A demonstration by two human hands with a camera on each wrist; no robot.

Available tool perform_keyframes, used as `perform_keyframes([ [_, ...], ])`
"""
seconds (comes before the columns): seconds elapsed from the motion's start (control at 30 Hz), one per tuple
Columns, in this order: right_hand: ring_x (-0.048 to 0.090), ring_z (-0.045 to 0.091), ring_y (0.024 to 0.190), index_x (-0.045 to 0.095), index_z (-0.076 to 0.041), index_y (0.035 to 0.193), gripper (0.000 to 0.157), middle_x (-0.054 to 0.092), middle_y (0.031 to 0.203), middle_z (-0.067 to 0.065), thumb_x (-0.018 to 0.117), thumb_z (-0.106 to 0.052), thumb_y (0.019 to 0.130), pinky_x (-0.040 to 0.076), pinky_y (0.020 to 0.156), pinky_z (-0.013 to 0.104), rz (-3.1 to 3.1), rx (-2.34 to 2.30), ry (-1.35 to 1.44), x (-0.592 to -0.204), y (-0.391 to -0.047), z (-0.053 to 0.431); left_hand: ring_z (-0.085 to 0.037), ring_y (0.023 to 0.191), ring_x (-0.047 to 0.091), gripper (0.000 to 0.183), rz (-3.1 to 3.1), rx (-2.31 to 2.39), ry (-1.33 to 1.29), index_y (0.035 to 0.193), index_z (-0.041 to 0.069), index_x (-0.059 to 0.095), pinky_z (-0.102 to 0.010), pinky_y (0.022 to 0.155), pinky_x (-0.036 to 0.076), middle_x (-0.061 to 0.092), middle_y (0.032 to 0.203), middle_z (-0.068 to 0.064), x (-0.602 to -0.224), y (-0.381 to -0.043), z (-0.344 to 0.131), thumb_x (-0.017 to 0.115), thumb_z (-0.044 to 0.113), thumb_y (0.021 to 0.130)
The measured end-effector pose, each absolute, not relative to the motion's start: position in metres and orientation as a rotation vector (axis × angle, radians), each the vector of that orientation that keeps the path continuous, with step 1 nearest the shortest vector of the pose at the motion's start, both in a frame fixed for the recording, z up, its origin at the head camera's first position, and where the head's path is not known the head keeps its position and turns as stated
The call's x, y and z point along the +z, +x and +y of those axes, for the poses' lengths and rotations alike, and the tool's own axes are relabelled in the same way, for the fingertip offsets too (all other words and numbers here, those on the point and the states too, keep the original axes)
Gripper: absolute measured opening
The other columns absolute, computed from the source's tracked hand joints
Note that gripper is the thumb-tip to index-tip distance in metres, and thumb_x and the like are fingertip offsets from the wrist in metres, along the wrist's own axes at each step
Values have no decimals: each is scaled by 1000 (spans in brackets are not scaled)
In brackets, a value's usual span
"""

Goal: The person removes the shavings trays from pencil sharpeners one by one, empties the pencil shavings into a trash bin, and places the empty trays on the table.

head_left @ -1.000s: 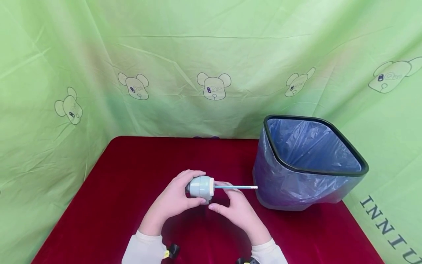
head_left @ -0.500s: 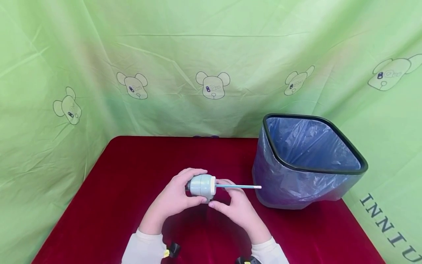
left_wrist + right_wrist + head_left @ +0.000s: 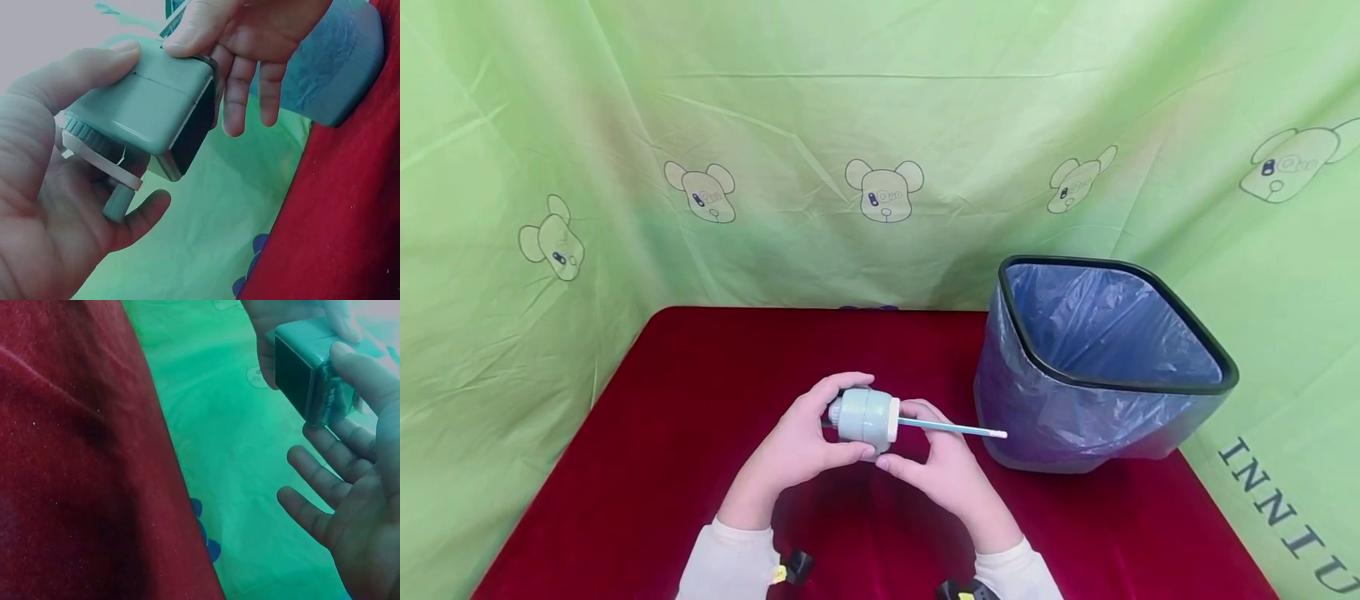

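Observation:
A pale blue-grey crank pencil sharpener is held on its side above the table, its white front facing right. My left hand grips its body from the crank end. In the left wrist view, the crank arm and its knob lie by the left palm. From the front juts a blue pencil with a pale tip, slanting slightly down to the right. My right hand pinches the sharpener's front end, thumb on one side. Its other fingers spread beneath the dark base in the right wrist view.
A bin with a black rim and a bluish plastic liner stands at the right of the red cloth-covered table. A green curtain printed with bear heads encloses the back and sides.
The sharpener has shifted a little up and right in the left hand's grip. The pencil, level before, now tilts down at its free end and reaches further right.

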State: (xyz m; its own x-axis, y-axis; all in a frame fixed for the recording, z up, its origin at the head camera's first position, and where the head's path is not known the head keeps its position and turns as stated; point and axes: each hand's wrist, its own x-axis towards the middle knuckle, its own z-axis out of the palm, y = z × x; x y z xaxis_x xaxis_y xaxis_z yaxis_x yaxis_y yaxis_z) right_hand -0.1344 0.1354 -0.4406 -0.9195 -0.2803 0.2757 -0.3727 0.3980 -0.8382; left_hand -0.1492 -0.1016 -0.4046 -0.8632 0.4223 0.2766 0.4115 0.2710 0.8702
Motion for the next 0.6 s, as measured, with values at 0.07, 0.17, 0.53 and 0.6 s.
perform_keyframes([
  [0.07,60,9,122,60,-31,130,61,61,129,-15,91,-32,78,48,106,44,-2537,1589,601,-440,-134,136,-18,99,64,83,2477,1725,834,146,36,47,-34,83,56,61,128,8,-404,-148,-101,91,20,77],
  [0.17,60,10,121,61,-31,129,59,61,127,-15,91,-30,78,48,105,43,-2520,1596,624,-440,-133,137,-18,101,64,85,2458,1735,830,146,37,46,-34,83,57,60,129,8,-402,-146,-99,91,18,77],
  [0.53,60,10,118,64,-31,125,56,62,124,-16,92,-31,76,49,103,50,-2527,1539,629,-436,-131,139,-17,98,63,75,2512,1676,753,140,31,55,-33,84,56,62,123,10,-400,-142,-99,93,24,75],
  [0.6,60,10,117,64,-32,124,56,62,123,-16,92,-32,76,49,103,49,-2535,1526,625,-436,-131,140,-17,98,63,73,2510,1682,757,138,30,56,-33,83,56,61,123,10,-400,-141,-99,93,25,75],
])
